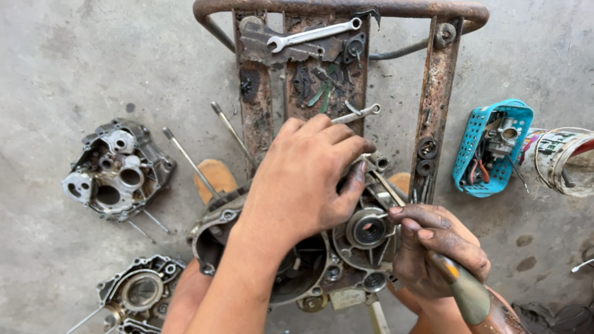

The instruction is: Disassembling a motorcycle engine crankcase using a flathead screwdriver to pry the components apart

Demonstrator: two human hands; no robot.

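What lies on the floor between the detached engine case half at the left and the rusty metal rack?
In the head view, two long metal rods lie on the concrete between the engine case half and the rusty rack.

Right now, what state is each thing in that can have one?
Left hand: fingers pressed flat on the engine crankcase.
Right hand: shut on a tool handle.
Engine crankcase: opened, bearing exposed.
Blue basket: lying on the floor, carburetor inside.
Combination wrench: lying loose on the rusty rack.

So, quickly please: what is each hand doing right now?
Left hand: open, palm pressed on the engine case.
Right hand: closed around a tool handle.
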